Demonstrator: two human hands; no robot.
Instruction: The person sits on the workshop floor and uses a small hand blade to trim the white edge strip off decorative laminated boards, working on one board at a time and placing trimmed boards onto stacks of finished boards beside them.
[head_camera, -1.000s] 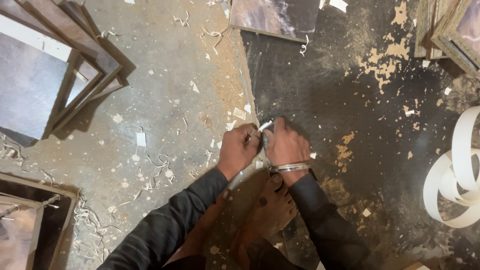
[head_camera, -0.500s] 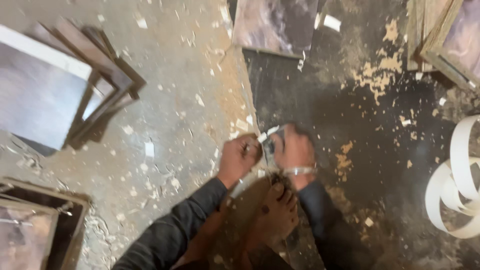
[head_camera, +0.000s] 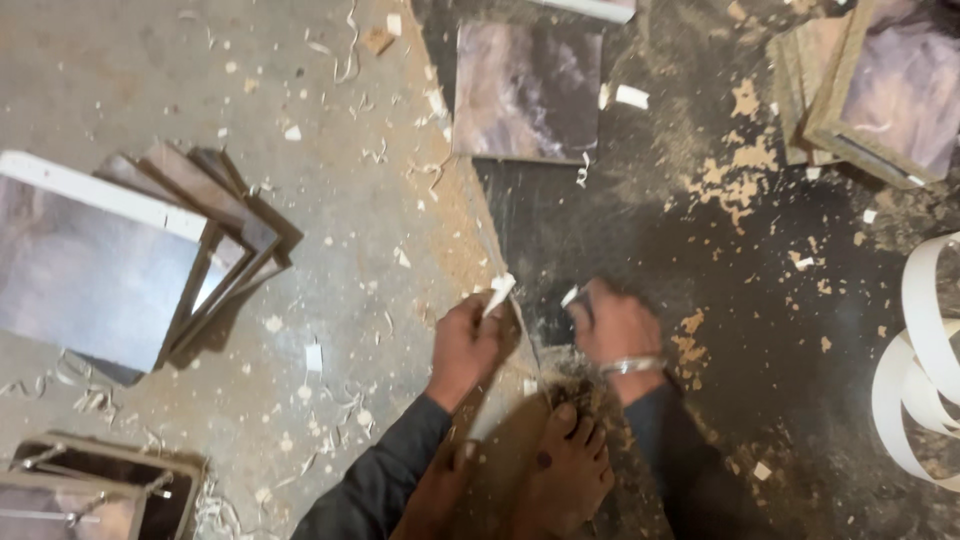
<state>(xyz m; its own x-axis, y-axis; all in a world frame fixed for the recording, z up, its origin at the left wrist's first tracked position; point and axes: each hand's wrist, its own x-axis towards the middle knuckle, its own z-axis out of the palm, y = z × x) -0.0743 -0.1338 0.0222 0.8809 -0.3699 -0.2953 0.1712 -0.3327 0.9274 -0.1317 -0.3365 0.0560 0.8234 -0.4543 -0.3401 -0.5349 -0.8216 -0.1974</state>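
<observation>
Left hand (head_camera: 468, 340): fingers pinched around a white edge-banding strip (head_camera: 497, 292).
Right hand (head_camera: 612, 328): closed on a small white-tipped tool (head_camera: 570, 296), beside the strip.
Progress: dark board (head_camera: 560, 250) mid-trim; shavings (head_camera: 735, 185) already lie beyond it.

This is a carpentry workshop floor. Wood shavings (head_camera: 370, 400) and sawdust (head_camera: 740, 180) litter the ground around the left hand (head_camera: 465, 345), laminated panels (head_camera: 110, 260) are stacked well to its left, and white edge banding (head_camera: 925, 370) coils far right.

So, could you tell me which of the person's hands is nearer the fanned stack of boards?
Left. The left hand lies right of the stack of boards; the right hand is farther right.
</observation>
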